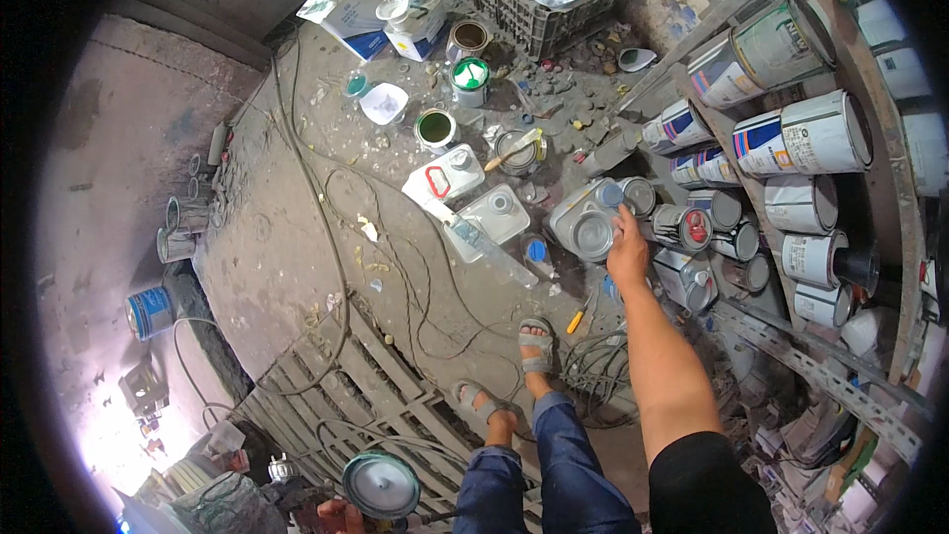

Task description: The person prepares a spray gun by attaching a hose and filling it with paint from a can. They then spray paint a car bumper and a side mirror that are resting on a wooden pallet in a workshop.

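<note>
Head view: right hand (627, 249), right of centre, is grasping a grey can (581, 224), blue cap (610, 194) apparently still on; left hand (339, 515), lower edge, is holding a round tub (382, 486).

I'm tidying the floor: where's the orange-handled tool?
In the head view, the orange-handled tool lies on the floor right of centre, just right of the right sandal, below the right hand.

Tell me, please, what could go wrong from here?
The right hand is at the grey tin, close beside other cans; moving the tin might knock one over. Loose cables lie beside the right sandal, so a foot could catch. The orange-handled tool lies near that sandal too and might roll if stepped on.
</note>
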`<action>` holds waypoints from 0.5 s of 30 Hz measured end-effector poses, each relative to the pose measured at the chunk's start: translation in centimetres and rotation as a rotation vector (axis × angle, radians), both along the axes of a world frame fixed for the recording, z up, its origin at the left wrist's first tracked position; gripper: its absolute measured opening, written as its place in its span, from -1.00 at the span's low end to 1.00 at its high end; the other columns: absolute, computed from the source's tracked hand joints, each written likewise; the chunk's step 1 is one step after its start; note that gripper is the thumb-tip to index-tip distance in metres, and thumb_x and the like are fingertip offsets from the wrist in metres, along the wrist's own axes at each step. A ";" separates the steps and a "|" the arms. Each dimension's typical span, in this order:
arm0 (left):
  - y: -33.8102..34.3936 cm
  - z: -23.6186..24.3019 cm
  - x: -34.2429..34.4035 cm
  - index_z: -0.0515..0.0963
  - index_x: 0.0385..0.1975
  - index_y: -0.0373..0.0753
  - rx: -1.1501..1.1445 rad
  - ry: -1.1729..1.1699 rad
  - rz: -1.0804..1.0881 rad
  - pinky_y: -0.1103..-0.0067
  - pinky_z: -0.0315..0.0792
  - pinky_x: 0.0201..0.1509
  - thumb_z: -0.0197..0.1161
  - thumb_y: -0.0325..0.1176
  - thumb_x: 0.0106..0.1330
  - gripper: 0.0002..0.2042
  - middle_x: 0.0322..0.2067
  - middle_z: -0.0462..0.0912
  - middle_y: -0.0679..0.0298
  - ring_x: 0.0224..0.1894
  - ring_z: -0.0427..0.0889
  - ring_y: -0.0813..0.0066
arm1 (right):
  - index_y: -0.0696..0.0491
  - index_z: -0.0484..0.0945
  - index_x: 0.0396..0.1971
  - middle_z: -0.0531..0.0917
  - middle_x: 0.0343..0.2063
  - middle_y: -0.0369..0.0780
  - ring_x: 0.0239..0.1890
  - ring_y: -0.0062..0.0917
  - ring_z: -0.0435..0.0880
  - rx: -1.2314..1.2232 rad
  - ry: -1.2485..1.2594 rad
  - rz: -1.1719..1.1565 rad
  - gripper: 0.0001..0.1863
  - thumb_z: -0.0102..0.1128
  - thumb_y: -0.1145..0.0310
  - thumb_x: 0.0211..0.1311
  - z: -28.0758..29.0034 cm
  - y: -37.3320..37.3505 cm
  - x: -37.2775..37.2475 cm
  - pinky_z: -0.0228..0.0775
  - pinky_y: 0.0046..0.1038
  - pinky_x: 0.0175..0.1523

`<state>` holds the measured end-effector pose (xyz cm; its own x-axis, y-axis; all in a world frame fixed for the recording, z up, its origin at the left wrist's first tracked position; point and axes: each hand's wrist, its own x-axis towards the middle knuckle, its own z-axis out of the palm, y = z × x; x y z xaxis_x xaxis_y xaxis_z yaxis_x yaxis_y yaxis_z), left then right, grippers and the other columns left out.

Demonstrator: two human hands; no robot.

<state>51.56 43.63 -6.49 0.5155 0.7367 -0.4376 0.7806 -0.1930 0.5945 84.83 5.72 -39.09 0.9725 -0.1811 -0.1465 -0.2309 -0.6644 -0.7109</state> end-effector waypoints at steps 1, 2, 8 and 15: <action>-0.2 0.1 0.2 0.27 -0.25 -0.29 -0.011 -0.015 0.006 0.56 0.18 -0.03 -0.02 -0.28 0.36 -0.81 -0.29 0.24 0.29 -0.24 0.25 0.49 | 0.07 0.26 0.22 0.58 -0.03 -0.04 0.04 -0.21 0.54 -0.019 0.014 0.030 -0.43 -0.02 0.66 0.15 0.0 -0.2 0.3 0.35 -0.30 0.10; -0.1 0.0 0.0 0.27 -0.24 -0.29 0.020 0.007 -0.039 0.57 0.18 -0.03 -0.02 -0.27 0.37 -0.80 -0.29 0.24 0.29 -0.23 0.25 0.49 | 0.06 0.26 0.22 0.58 -0.03 -0.04 0.04 -0.21 0.54 -0.035 0.028 0.057 -0.43 -0.02 0.66 0.15 0.0 -0.2 0.6 0.35 -0.30 0.10; 0.9 -1.4 -3.0 0.28 -0.20 -0.30 0.048 -0.069 -0.077 0.56 0.18 0.00 0.03 -0.27 0.37 -0.78 -0.26 0.25 0.29 -0.18 0.28 0.52 | 0.06 0.18 0.26 0.53 0.05 -0.07 -0.02 -0.27 0.57 0.141 0.038 -0.152 -0.44 0.02 0.54 0.24 -0.3 0.7 -0.1 0.39 -0.33 0.05; -0.1 -0.7 -0.8 0.28 -0.19 -0.29 -0.019 -0.060 0.023 0.53 0.19 0.02 0.09 -0.31 0.34 -0.78 -0.26 0.26 0.31 -0.18 0.29 0.51 | 0.02 0.03 0.30 0.51 -0.12 -0.24 -0.18 -0.52 0.53 0.714 0.201 -0.753 -0.27 0.22 0.36 0.19 -1.5 4.2 -5.9 0.45 -0.38 -0.15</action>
